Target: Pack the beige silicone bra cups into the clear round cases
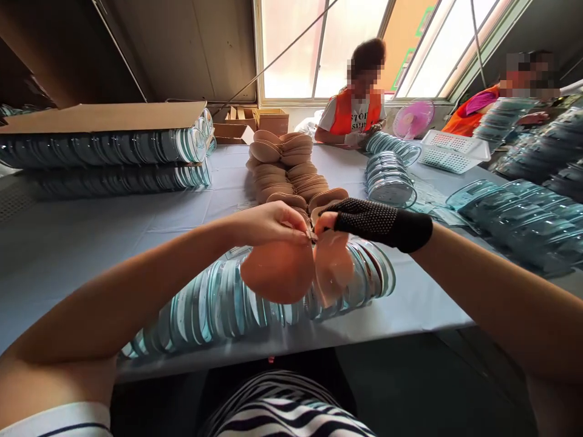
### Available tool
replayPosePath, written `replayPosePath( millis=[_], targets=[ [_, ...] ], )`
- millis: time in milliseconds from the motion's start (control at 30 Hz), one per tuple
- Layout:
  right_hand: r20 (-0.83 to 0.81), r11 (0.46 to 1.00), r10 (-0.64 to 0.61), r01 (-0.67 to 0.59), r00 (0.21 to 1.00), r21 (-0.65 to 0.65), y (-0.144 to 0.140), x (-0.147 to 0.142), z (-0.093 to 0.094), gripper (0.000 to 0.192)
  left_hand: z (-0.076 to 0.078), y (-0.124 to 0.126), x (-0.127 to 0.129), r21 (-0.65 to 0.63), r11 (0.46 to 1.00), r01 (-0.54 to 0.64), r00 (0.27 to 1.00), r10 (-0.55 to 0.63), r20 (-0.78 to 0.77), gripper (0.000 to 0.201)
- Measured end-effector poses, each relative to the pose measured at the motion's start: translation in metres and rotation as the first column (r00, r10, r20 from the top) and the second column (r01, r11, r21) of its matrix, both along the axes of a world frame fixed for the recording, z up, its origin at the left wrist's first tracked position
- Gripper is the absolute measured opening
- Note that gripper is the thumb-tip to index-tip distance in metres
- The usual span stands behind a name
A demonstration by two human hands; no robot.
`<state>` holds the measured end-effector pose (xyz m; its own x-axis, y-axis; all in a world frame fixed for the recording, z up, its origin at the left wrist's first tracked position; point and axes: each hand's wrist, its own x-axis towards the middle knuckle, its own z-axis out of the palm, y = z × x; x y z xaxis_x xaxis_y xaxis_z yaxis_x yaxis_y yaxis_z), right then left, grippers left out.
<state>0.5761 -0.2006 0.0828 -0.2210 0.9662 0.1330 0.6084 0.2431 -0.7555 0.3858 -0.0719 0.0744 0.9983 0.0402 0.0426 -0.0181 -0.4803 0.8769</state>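
Note:
A skin-coloured stick-on bra [279,272] hangs from my fingers, its two cups side by side below the centre clasp. My left hand [273,223], bare, pinches it at the clasp from the left. From the right my right hand [359,222], in a black dotted fingerless glove, pinches the same spot; the clasp itself is mostly covered by fingertips. Just behind my hands rises a double stack of the same bras [289,176]. Under the held bra lies a long row of clear plastic cup shells [204,303] along the table's front edge.
On the left, shell rows [104,149] lie under a cardboard sheet [109,116]. At right are more clear shells [514,212] and a white basket [453,150]. Two co-workers in orange vests [348,112] sit across the table [182,224]. A pink fan [413,118] stands behind.

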Motion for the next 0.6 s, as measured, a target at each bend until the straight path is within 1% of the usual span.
replayPosePath(
  millis=[33,67,100,167,233,267,333,433,500,533,600],
  targets=[
    [-0.045,0.995,0.043,-0.047,0.998,-0.093,-0.002,-0.003,0.000,0.040,0.004,0.000,0.000,0.042,0.999,0.001,1.000,0.000,-0.024,0.023],
    [-0.113,0.983,0.055,-0.074,0.992,-0.166,-0.003,-0.006,0.000,0.038,0.008,0.000,0.000,0.059,0.998,0.000,0.999,0.002,-0.045,0.022],
    [-0.192,0.975,0.033,-0.074,0.981,-0.210,-0.006,-0.008,-0.001,0.035,0.012,0.001,0.000,0.051,0.999,-0.004,0.998,0.007,-0.059,0.021],
    [-0.322,0.969,-0.067,-0.016,0.944,-0.248,-0.009,-0.010,-0.004,0.029,0.017,0.003,-0.002,-0.011,1.000,0.001,0.997,-0.002,-0.078,0.018],
    [-0.387,0.965,-0.149,0.048,0.910,-0.258,-0.012,-0.010,-0.007,0.025,0.017,0.005,-0.004,-0.079,0.996,0.032,0.994,-0.040,-0.099,0.016],
    [-0.391,0.967,-0.171,0.079,0.904,-0.242,-0.012,-0.010,-0.008,0.023,0.016,0.005,-0.005,-0.104,0.993,0.047,0.993,-0.058,-0.104,0.015],
    [-0.348,0.974,-0.178,0.115,0.920,-0.194,-0.010,-0.011,-0.011,0.021,0.012,0.005,-0.008,-0.146,0.988,0.043,0.993,-0.059,-0.106,0.017],
    [-0.212,0.987,-0.139,0.118,0.967,-0.109,-0.004,-0.017,-0.014,0.021,0.008,0.003,-0.010,-0.186,0.982,-0.036,0.994,0.017,-0.105,0.022],
    [-0.168,0.991,-0.129,0.120,0.977,-0.063,-0.003,-0.020,-0.015,0.024,0.006,0.003,-0.010,-0.195,0.978,-0.078,0.992,0.056,-0.117,0.023],
    [-0.164,0.992,-0.126,0.120,0.978,-0.045,-0.003,-0.020,-0.013,0.026,0.006,0.003,-0.010,-0.216,0.973,-0.079,0.991,0.052,-0.126,0.022],
    [-0.140,0.995,-0.098,0.099,0.985,0.002,-0.006,-0.015,-0.005,0.026,0.001,0.008,-0.009,-0.311,0.950,-0.038,0.987,-0.014,-0.161,0.024]
  ],
)
